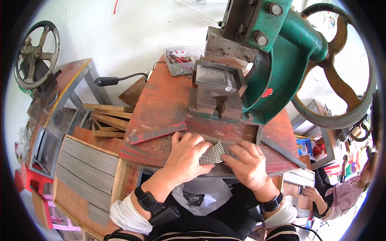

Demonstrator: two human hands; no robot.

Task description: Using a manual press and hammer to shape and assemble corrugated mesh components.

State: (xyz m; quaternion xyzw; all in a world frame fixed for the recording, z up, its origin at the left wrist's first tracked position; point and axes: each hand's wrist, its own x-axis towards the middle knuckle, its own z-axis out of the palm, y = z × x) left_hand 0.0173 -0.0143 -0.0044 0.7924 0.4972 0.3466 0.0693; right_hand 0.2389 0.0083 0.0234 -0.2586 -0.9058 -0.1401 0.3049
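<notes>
My left hand (188,156) is closed around a small stack of thin, grey ribbed metal strips (212,154) at the front edge of the worktable (157,96), thumb on the near side. Beside the stack's right end is my right hand (248,164), its fingers bent and smeared by motion; whether they touch the strips I cannot tell. Just behind both hands lies a shallow dark metal tray (225,131). A green hand press (277,76) with a steel die block (213,94) stands beyond it.
A red-edged flat bar (158,133) rests left of my hands, a grey bar (283,153) to the right. A wooden board (82,176) bears rows of strips. Below the table edge hangs a white plastic bag (213,188). Another person's hand (311,194) works at the right.
</notes>
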